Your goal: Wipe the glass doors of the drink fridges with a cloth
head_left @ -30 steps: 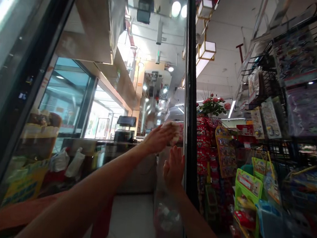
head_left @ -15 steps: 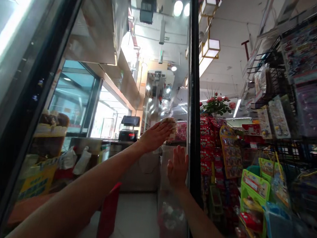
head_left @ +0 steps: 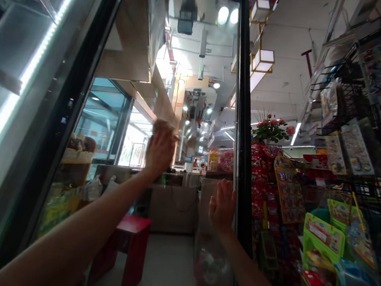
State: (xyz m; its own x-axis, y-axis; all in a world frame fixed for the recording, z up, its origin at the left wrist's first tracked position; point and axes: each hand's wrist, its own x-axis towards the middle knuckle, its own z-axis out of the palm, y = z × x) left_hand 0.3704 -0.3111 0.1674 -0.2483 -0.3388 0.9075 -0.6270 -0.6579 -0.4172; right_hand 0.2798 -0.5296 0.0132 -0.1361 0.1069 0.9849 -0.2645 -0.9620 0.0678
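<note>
Biggest of all, the glass door towers up front in its black frame! Beyond its right edge, a wire rack bristles with packaged goods; through the pane, towards the bottom left, there's a red stand. To the hands: the left hand is high up near the middle of the glass, fingers pointing upward. The right hand is open and flat, gripping nothing, palm to the pane just inside the right edge. And smallest, the cloth, under the left hand's fingers at the glass; whether they curl around it, blur hides!
</note>
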